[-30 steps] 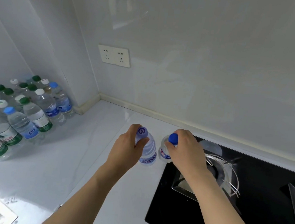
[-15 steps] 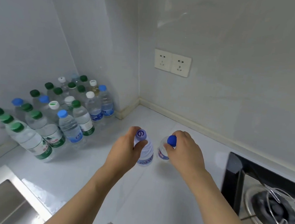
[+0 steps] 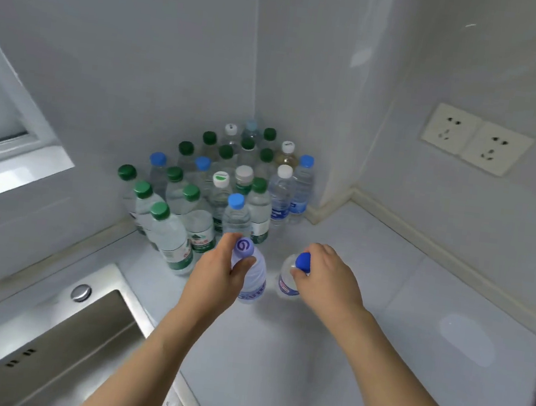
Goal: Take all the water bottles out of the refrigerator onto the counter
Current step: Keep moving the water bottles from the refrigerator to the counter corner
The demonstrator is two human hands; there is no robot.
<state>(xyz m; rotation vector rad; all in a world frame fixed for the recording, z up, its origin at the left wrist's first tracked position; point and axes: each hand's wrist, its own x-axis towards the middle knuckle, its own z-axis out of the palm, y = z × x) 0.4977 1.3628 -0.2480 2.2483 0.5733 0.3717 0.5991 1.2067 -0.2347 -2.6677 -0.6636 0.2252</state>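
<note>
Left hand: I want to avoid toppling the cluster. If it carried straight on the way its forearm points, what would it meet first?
Probably the blue-capped bottle at the cluster's front, just beyond the left hand; depth is unclear.

Bottle on the left (image 3: pixel 252 278) has a lilac cap with a white swirl, the right one (image 3: pixel 288 281) a solid blue cap. The cluster behind (image 3: pixel 214 189) is mostly green caps (a few blue and white). Counter (image 3: pixel 385 284) is white, sink (image 3: pixel 51 338) silvery.

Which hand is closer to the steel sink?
Left. The left hand, gripping a bottle, is just beyond the sink corner; the right hand is farther right, over the counter.
</note>
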